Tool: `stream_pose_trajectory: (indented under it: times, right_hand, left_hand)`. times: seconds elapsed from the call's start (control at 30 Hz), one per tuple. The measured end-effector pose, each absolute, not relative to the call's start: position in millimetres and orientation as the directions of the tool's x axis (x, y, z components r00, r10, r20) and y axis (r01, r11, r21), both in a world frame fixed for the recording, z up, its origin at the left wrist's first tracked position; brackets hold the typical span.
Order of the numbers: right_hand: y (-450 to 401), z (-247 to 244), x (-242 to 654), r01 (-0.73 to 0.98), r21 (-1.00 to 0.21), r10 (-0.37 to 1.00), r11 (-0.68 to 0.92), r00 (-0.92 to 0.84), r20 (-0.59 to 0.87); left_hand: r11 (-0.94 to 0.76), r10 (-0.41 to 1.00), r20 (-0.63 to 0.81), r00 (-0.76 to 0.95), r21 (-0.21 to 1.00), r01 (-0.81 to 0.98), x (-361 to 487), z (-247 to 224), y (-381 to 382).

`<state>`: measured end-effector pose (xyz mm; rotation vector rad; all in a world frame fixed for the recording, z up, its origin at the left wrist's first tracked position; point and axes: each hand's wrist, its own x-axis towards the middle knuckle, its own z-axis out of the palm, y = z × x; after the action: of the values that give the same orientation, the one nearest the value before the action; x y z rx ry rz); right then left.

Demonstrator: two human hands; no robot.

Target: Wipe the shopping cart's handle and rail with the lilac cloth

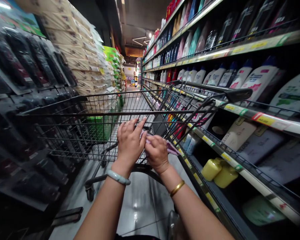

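My left hand (pixel 130 140), with a pale bangle on the wrist, is raised at the near side of a black wire shopping cart (pixel 65 115). Its fingers are apart and extended, with the thumb beside the other hand. Just to the right, my right hand (pixel 157 150), with a gold bracelet, has its fingers curled around a light purple cloth (pixel 173 148). One end of the cloth sticks out to the right, and part of it shows between the two hands. The cart stands sideways in front of me, its handle (pixel 237 95) at the right near the shelf.
Shelves of bottles (pixel 242 76) line the right side, with yellow containers (pixel 211 169) on a low shelf. Hanging packages (pixel 22 63) and stacked paper packs (pixel 75 50) stand at the left. A tiled floor (pixel 137 200) runs between them down the aisle.
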<state>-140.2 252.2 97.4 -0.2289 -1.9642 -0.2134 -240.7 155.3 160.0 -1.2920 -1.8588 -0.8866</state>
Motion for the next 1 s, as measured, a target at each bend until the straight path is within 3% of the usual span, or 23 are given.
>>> stream_pose_trajectory:
  times: [0.1,0.17,0.27,0.33,0.5,0.7,0.9,1.0]
  right_hand:
    - [261.0,112.6,-130.3,0.283,-0.066,0.127,0.957,-0.203,0.971]
    - [261.5,115.0,-128.9,0.290,-0.081,0.138,0.953,-0.180,0.974]
    - [255.2,113.5,-132.3,0.280,0.038,0.058,0.959,-0.326,0.943]
    - [254.5,120.7,-130.8,0.272,0.094,-0.001,0.958,-0.325,0.946]
    - [269.7,151.9,-112.4,0.336,-0.050,0.053,0.940,-0.001,0.999]
    - [262.2,136.4,-109.3,0.301,0.036,0.039,0.953,-0.241,0.970]
    - [267.5,162.7,-92.5,0.331,-0.135,0.129,0.934,0.040,0.991]
    - [260.1,158.1,-99.0,0.319,-0.028,0.061,0.948,-0.095,0.994]
  left_hand:
    - [0.279,0.471,0.834,-0.287,0.168,0.945,-242.1,161.3,156.4]
    - [0.266,0.460,0.837,-0.296,0.188,0.945,-245.0,161.6,156.2]
    - [0.249,0.458,0.837,-0.298,0.201,0.947,-250.1,161.2,154.6]
    - [0.243,0.446,0.844,-0.296,0.204,0.948,-252.3,160.5,153.3]
    - [0.254,0.390,0.862,-0.325,0.238,0.937,-251.1,157.4,152.7]
    - [0.253,0.344,0.886,-0.311,0.231,0.939,-253.2,155.3,157.7]
    - [0.245,0.294,0.905,-0.307,0.239,0.940,-257.4,159.7,156.7]
    - [0.240,0.288,0.906,-0.312,0.247,0.939,-259.2,161.3,151.9]
